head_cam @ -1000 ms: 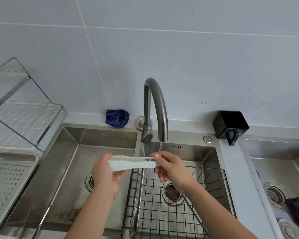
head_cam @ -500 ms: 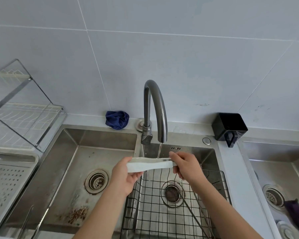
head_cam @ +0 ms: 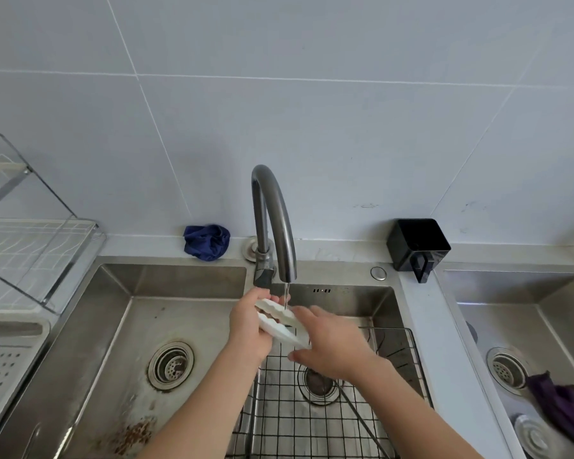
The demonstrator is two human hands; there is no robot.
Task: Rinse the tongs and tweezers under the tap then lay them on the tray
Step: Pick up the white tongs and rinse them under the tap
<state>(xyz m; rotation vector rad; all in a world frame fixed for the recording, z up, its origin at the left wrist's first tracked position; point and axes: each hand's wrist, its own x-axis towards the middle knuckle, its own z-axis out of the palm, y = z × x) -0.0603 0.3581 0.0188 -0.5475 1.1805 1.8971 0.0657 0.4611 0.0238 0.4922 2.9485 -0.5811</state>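
Head view: the right hand [head_cam: 335,349] is motion-blurred, fingers laid over the near end of the tongs [head_cam: 279,321], thumb below; I cannot tell whether it pinches or only touches. The left hand [head_cam: 247,326] curls round the far end. The tongs are white, with two scalloped arms slightly parted (where they join is hidden). They sit under the tap [head_cam: 274,220] stream, above the wire basket [head_cam: 312,425]'s back left corner, long axis running back-left to front-right

One end of tongs [head_cam: 280,330] behind blurred right hand [head_cam: 335,347]
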